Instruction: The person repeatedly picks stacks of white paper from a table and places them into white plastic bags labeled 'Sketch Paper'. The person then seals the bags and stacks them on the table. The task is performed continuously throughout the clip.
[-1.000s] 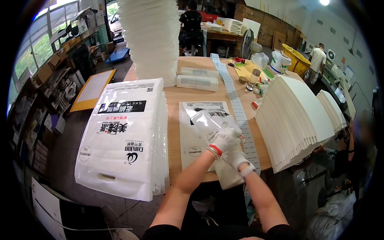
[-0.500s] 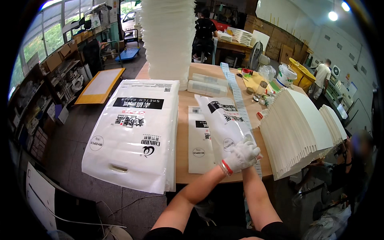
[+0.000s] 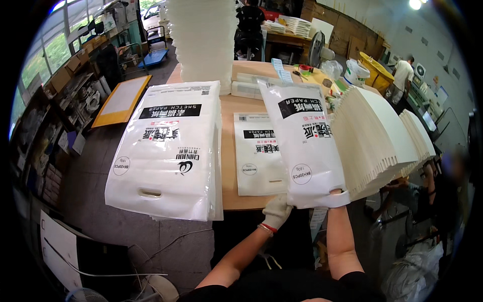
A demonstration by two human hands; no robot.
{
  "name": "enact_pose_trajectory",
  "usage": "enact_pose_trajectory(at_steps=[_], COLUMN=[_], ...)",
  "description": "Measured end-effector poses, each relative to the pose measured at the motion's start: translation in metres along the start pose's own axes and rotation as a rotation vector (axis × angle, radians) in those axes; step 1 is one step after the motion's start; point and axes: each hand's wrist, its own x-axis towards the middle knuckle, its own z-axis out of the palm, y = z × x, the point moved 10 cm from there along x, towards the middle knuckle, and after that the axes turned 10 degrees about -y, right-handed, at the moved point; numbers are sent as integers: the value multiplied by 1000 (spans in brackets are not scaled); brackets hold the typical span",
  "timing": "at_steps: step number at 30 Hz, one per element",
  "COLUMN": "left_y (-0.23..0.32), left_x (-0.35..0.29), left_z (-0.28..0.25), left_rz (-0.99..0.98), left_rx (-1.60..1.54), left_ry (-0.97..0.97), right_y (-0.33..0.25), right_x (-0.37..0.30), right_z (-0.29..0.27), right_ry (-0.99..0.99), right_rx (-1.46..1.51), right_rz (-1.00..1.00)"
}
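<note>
Both hands grip the near end of a white printed plastic sleeve bag [image 3: 302, 141], lifted over the wooden table [image 3: 229, 151]. L gloved hand [image 3: 276, 211] pinches the bottom-left corner; R hand [image 3: 336, 194] is mostly hidden inside the bag mouth, grip can't be told. Film probably light, limp, slippery: hold by edges, near the handle slot. Flat bag stack [image 3: 168, 151] lies to the left, fanned white paper sheets [image 3: 377, 136] to the right.

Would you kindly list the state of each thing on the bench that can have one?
Held bag: lifted, mouth toward the person, gripped at its near edge.
Left hand: gloved, gripping the bag's near corner.
Right hand: at the bag's mouth, mostly hidden by it.
Flat bag: lying flat on the table.
Bag stack: piled flat, overhanging the table edge.
Paper sheets: fanned in a leaning stack.
</note>
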Motion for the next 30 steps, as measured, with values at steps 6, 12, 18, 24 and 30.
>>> enact_pose_trajectory(at_steps=[6,12,18,24,30], left_y=[-86,-104,-154,-86,-66], left_x=[-80,-107,-129,-127,-153], left_z=[83,85,99,-26,-17], left_rz=[-608,-644,-660,-163,-153], left_rx=[-551,-557,-781,17,36], left_ry=[-21,-212,85,407,211], right_y=[-21,20,13,16,234], right_x=[-42,-83,-54,-142,-174], right_z=[70,181,177,133,94], right_ry=[-60,-48,-338,-240,127], right_rx=[-335,-415,-61,-195,593], right_rz=[-121,-441,-176,-319,546])
